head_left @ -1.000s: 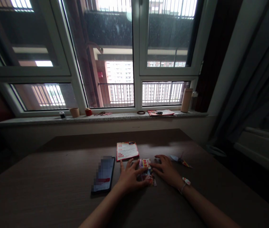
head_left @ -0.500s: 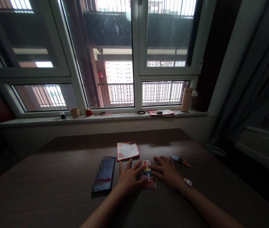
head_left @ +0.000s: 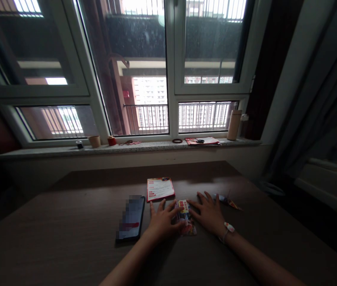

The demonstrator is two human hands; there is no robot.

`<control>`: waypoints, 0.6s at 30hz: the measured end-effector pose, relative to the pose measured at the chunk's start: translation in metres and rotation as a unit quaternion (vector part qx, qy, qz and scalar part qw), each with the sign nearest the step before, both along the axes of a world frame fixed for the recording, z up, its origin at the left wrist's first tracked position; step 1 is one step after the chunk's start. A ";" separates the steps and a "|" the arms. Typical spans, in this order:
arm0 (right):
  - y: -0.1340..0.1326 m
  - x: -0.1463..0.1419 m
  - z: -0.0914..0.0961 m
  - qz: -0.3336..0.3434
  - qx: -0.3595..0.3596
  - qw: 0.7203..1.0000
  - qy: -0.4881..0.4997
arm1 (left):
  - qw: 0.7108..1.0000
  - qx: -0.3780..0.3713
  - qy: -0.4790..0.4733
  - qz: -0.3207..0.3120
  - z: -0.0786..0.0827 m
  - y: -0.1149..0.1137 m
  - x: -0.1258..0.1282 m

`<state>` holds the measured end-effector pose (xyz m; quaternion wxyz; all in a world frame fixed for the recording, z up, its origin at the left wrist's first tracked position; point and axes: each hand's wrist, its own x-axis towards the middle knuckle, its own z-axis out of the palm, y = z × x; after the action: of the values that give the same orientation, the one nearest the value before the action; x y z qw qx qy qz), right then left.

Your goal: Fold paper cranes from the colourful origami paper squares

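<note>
A small printed piece of colourful paper [head_left: 189,227], with red figures on yellow, lies flat on the dark wooden table. My left hand [head_left: 162,222] rests over its left side, fingers spread, with fingertips on the paper. At its right edge is my right hand [head_left: 208,214], also spread and palm down, the thumb side close to the paper. Just beyond that hand's fingers lies a colourful paper scrap [head_left: 230,203], partly hidden. To the left of my left hand lies a phone [head_left: 133,222]. Behind the hands sits a stack of red-edged printed sheets [head_left: 160,188].
On the windowsill [head_left: 150,147] stand a paper cup [head_left: 94,142], a red thread spool [head_left: 112,141], a small dark bottle [head_left: 79,144] and a tan flask [head_left: 234,125]. Scissors [head_left: 199,141] lie on papers there, near a dark ring [head_left: 177,141].
My right hand has shifted slightly, its fingers now pointing more forward and its wrist a little to the left. My left hand and the paper stay nearly in place.
</note>
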<state>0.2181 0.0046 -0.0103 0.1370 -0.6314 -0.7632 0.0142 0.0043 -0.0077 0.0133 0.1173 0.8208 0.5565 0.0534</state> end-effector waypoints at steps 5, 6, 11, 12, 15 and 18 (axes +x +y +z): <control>0.002 -0.002 0.001 -0.006 -0.008 1.000 0.003 | 1.000 -0.003 -0.001 0.000 0.000 0.000 0.000; 0.002 -0.002 0.001 -0.006 -0.013 1.000 0.005 | 1.000 -0.003 -0.001 0.001 0.000 0.000 0.000; 0.002 0.000 0.000 -0.004 -0.029 0.999 0.020 | 1.000 -0.001 0.000 -0.005 0.000 0.001 -0.001; 0.002 0.001 0.000 0.000 -0.029 0.999 0.025 | 1.000 -0.001 0.000 -0.007 0.000 0.001 -0.001; 0.001 0.005 0.000 0.019 -0.007 0.999 0.043 | 1.000 -0.002 -0.004 -0.011 0.000 0.000 -0.002; -0.001 0.008 0.000 0.054 0.035 0.996 0.057 | 1.000 0.001 -0.017 -0.019 0.000 -0.002 -0.003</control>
<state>0.2263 0.0038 -0.0107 0.2014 -0.5820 -0.7872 0.0313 0.0008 -0.0094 0.0134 0.1268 0.8306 0.5382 0.0656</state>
